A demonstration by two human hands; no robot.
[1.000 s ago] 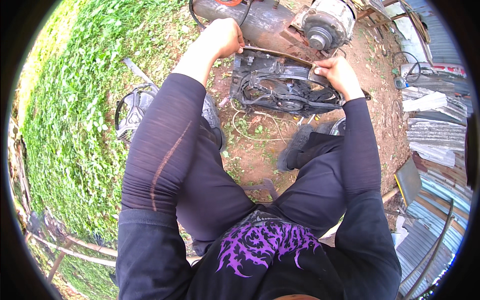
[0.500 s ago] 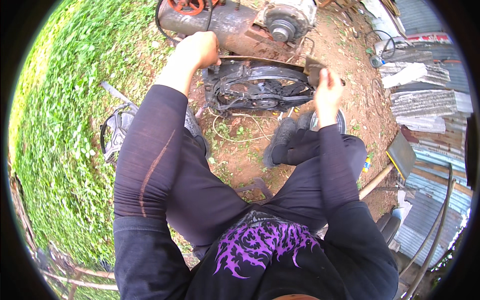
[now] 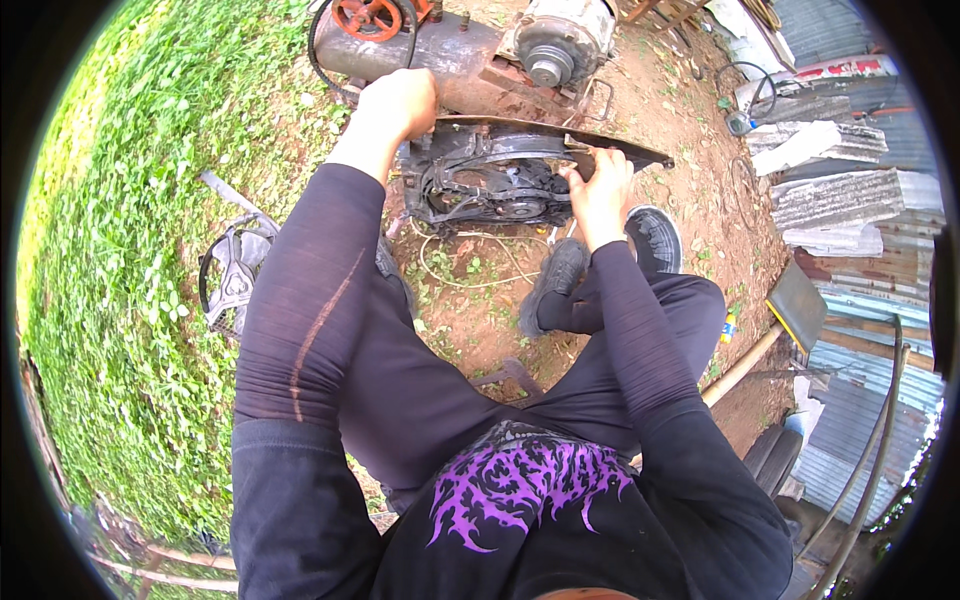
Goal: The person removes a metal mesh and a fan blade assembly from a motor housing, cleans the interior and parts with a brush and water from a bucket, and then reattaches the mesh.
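A grimy black radiator fan assembly, with a round shroud opening and a hub, stands propped on the ground between my feet and a rusty tank. My left hand is closed over its upper left edge. My right hand is at the assembly's right part, with thumb and fingers pinching a small flat brownish piece. That piece is mostly covered by the fingers, and its kind is unclear. A thin dark edge of the assembly runs out to the right behind this hand.
Beyond stands the rusty tank with a motor and a red wheel. A pale cord loops on the dirt. Left lies a grey plastic frame on grass. At right are a long-handled tool and corrugated sheets.
My right hand has moved left and slightly down, bringing the brownish piece from the right end onto the assembly. My left hand keeps its grip on the upper left edge.
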